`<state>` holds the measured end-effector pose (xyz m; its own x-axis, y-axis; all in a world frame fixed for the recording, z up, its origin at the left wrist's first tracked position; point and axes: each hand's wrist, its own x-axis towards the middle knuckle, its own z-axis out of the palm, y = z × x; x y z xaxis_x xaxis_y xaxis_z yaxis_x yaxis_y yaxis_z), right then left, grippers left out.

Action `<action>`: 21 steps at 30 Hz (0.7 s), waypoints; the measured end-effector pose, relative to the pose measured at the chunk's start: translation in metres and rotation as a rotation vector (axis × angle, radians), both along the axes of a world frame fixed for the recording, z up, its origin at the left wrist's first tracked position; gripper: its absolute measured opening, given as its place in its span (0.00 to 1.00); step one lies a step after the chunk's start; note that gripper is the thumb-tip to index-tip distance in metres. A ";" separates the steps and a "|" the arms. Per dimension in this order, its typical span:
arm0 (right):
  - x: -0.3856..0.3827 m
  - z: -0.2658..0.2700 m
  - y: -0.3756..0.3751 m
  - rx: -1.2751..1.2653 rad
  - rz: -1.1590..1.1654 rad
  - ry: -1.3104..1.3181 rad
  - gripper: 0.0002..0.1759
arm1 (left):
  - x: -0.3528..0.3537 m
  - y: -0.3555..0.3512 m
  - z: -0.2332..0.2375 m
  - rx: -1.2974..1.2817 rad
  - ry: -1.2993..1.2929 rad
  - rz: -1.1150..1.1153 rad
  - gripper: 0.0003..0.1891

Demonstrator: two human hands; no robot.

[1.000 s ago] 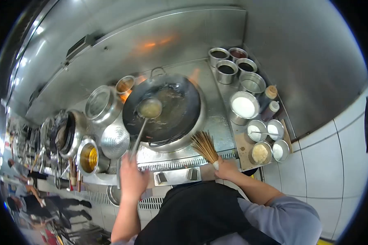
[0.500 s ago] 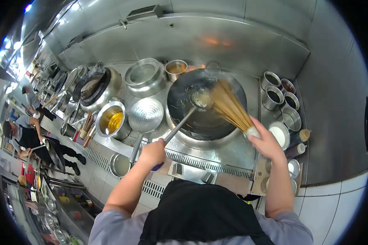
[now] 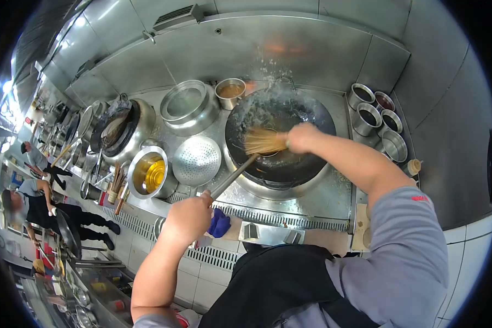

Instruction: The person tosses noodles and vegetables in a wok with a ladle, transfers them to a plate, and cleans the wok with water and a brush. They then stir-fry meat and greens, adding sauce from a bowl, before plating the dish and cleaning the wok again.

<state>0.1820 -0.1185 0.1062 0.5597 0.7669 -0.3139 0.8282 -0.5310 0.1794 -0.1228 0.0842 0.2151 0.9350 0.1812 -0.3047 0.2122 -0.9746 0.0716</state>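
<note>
Right hand [image 3: 300,138] grips a brush [image 3: 264,141], left hand [image 3: 188,217] a ladle [image 3: 232,179]. Strong brushing could splash wok [image 3: 314,111] liquid [image 3: 251,112] onto them.

Before me, the wok [image 3: 298,171] sits on the worktop [image 3: 323,201], my brush [image 3: 263,141] over it, my ladle [image 3: 234,176] across its near left rim. To my left are the strainer [image 3: 197,160], then the pot [image 3: 170,186]. Behind the strainer stands the basin [image 3: 205,119]; a pan [image 3: 229,103] sits between basin and wok. Right of the wok, cups [image 3: 362,130] cluster.
</note>
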 end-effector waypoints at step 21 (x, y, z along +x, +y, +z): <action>-0.049 0.045 -0.086 0.389 -0.591 0.118 0.38 | -0.069 0.056 -0.211 -0.239 -0.253 0.600 0.15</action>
